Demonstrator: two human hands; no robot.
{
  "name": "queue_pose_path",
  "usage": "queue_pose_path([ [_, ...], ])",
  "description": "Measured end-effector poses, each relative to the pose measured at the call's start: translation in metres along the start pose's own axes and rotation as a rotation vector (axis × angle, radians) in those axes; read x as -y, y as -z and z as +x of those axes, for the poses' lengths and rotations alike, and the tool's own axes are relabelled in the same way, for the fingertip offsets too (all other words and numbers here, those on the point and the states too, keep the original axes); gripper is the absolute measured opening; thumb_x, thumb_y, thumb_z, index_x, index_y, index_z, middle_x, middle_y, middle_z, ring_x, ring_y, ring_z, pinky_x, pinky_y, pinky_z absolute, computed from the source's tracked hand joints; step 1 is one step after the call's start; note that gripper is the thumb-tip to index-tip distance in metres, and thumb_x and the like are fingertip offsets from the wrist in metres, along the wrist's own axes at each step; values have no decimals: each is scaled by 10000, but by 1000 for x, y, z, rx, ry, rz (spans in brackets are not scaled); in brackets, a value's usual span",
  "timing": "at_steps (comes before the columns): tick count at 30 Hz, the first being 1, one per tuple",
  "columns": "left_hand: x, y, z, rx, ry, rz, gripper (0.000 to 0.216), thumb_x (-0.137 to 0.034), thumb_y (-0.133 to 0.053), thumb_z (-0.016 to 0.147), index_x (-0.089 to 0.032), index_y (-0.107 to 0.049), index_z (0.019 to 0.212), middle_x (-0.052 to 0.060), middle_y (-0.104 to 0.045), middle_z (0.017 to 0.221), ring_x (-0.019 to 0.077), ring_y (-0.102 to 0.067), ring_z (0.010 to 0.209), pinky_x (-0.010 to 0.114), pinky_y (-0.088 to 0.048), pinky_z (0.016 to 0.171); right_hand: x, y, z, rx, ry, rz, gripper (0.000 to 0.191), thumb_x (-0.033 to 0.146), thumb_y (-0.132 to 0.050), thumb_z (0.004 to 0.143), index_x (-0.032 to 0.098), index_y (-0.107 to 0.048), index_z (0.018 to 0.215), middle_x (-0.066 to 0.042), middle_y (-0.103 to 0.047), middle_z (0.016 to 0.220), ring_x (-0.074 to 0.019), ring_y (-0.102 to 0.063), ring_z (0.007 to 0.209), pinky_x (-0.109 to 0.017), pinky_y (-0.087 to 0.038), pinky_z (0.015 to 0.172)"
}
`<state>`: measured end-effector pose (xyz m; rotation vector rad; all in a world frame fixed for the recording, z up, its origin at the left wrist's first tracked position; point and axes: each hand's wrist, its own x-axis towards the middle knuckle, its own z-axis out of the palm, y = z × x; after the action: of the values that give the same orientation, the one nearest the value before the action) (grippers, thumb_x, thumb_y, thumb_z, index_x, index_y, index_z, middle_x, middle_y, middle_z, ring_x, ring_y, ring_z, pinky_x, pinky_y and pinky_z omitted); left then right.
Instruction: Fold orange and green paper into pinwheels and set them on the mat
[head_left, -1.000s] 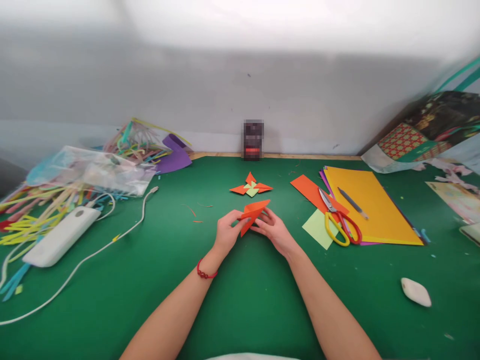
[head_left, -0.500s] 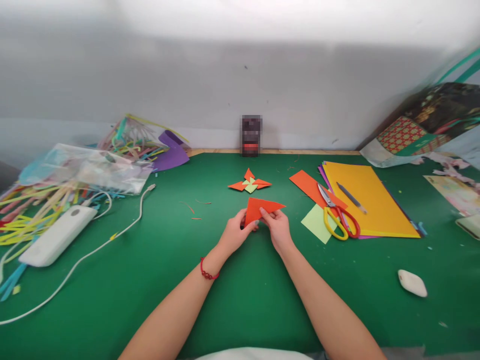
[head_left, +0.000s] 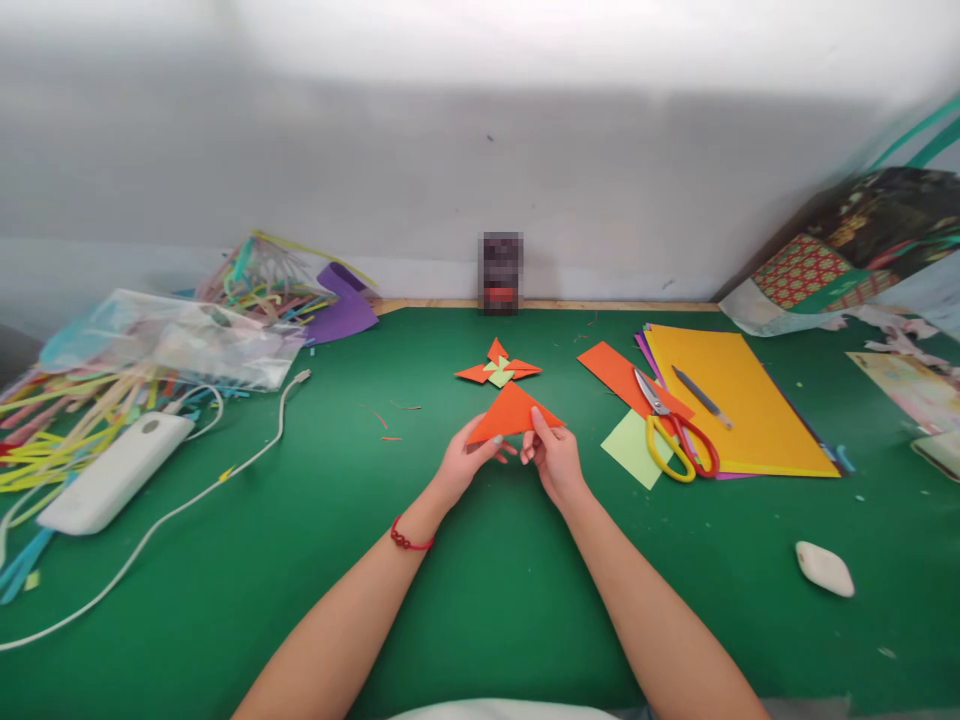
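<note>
Triangle [head_left: 514, 408] of orange paper, smooth-faced and crisply creased, held over the desk [head_left: 510, 620], midway between its left and right edges, apex toward the far edge.

Left hand [head_left: 459, 462]: thumb along the triangle's lower edge, fingers underneath, pinching its left corner; wrist carries a red cord bracelet [head_left: 411, 537] with round beads.

Right hand [head_left: 559, 465]: thumb flat on the paper face near the right corner, fingers curled below, pinching the sheet.

Folded ornament [head_left: 499, 376], just beyond the triangle toward the desk's far edge: pale green interlocked centre, pointed orange paper arms radiating from it.

Dark upright object [head_left: 501, 270], boxy, blurred into blocks, at the middle of the far edge.

Toward the far right corner: stack of flat sheets [head_left: 765, 410], yellow uppermost, purple showing beneath; slim grey pen [head_left: 701, 396] lying on it. Beside the stack, orange rectangle [head_left: 609, 370] and pale green square [head_left: 628, 447], both paper, partly under scissors [head_left: 663, 407] with metal blades, one yellow and one red looped handle.

Toward the right edge: white case [head_left: 825, 569], small, rounded, glossy.

Along the left edge: white power bank [head_left: 116, 475], smooth, round-ended, lying against multicoloured thin strips [head_left: 45, 440]; clear plastic bag [head_left: 202, 330], wrinkled; purple sheet [head_left: 337, 312], curled, nearer the far edge.
</note>
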<state>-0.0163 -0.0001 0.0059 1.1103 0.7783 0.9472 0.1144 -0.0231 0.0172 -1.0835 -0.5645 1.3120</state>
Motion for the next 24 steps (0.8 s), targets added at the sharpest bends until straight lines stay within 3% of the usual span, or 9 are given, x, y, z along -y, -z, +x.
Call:
queue_pose_path([
  [3,-2,-5,-2,26,13,126,421,-571,-678,642,-157,-604,673,23,-636,603,151,-593,559,286,-504,577,-6,-5,-4,75,-2,-10,451,552,-723,584,149,-568,454,18,-507,363,-89,-458,300,-221,-414,329],
  [5,-5,-7,-4,71,33,215,430,-583,-618,696,-183,-559,550,4,-593,532,139,-558,531,281,-496,590,-11,-7,-6,110,-5,-32,396,527,-729,591,146,-626,611,36,-510,347,-106,-454,280,-233,-420,309],
  [9,-10,-7,-8,103,71,305,512,-617,-506,763,-199,-520,468,0,-536,468,125,-498,486,268,-454,579,-17,-9,-8,153,-15,-36,430,510,-720,620,148,-635,836,52,-528,345,-115,-447,262,-232,-422,292],
  [16,1,-2,0,183,178,168,690,-813,-287,708,-205,-448,426,15,-476,405,149,-526,469,287,-430,542,-16,-6,-4,203,-59,13,383,527,-708,632,172,-572,686,54,-522,350,-86,-402,244,-212,-389,273],
  [21,3,-1,0,161,112,274,637,-717,-321,785,-216,-430,407,-14,-423,378,134,-515,455,274,-443,595,-16,-4,-4,205,-23,-47,356,479,-717,647,173,-598,785,64,-517,344,-92,-397,246,-204,-343,261],
  [24,0,-1,-1,170,67,362,621,-660,-314,820,-219,-466,410,-11,-455,389,126,-491,444,269,-439,617,-16,-5,-5,229,-4,-69,318,461,-715,660,181,-565,655,54,-510,340,-96,-412,255,-209,-332,263],
])
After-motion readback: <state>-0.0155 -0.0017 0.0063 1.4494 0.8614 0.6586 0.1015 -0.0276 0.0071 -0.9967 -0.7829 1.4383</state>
